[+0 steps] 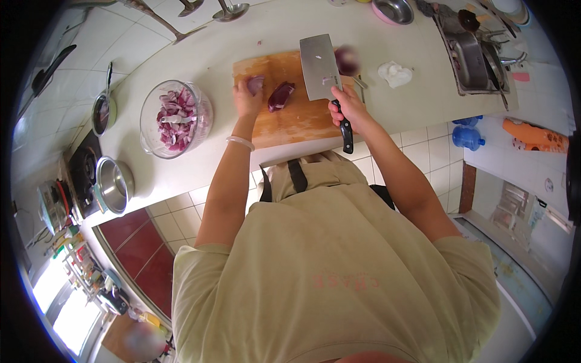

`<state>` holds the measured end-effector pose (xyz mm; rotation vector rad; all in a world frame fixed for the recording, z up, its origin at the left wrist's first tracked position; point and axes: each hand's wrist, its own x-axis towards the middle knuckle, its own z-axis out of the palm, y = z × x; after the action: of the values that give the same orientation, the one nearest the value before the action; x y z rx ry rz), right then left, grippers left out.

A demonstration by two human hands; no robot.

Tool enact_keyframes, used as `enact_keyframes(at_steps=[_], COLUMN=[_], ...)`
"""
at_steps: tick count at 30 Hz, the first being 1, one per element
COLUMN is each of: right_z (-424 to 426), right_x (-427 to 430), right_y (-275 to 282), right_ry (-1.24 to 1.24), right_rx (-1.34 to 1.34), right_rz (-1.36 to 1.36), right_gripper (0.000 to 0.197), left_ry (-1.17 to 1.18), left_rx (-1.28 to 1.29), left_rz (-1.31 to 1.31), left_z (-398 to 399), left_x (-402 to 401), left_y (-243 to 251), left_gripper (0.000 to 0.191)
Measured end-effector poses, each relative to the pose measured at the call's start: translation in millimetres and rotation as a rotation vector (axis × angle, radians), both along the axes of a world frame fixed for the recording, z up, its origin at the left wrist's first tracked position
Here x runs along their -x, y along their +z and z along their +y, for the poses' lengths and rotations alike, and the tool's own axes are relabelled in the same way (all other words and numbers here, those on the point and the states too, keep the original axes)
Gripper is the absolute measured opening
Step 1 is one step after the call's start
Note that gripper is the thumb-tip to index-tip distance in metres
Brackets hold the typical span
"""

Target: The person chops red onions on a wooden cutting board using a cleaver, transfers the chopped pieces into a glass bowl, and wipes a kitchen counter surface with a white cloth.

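My right hand (349, 109) grips the black handle of a cleaver (317, 66), its broad blade over the right part of a wooden cutting board (299, 122). On the board's left part, my left hand (248, 100) has its fingers on a piece of red onion (255, 84). Another red onion piece (281, 96) lies between the hands, touching neither. Beyond the blade, at the board's right edge, sits a blurred, round purple thing (347, 60), perhaps an onion. Left of the board stands a clear bowl (206, 111) of chopped red onion (174, 131) with a white blade shaft in its middle.
A steel pot (115, 185) stands near the counter's left end by a stove (86, 168). A crumpled white tissue or bag (395, 74) lies right of the board. The sink (467, 61) is at far right, a metal bowl (396, 10) at the back.
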<state>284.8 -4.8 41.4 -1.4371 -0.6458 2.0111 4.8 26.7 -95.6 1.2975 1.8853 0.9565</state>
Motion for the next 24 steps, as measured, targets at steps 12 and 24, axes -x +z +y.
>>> enact_keyframes(at_steps=[12,24], right_z=[5,28], right_x=[21,58], right_y=[-5,-1], right_ry=[0.462,0.899], right_rx=[-0.471,-0.711], right_rz=[-0.770,-1.124], right_gripper=[0.028,0.022], left_ry=[-0.295,-0.199], left_rx=[-0.382,-0.389], left_rz=[0.268,0.296], left_z=[-46,-46], left_x=[-52,-51], left_y=[57,35], left_gripper=[0.055,0.045])
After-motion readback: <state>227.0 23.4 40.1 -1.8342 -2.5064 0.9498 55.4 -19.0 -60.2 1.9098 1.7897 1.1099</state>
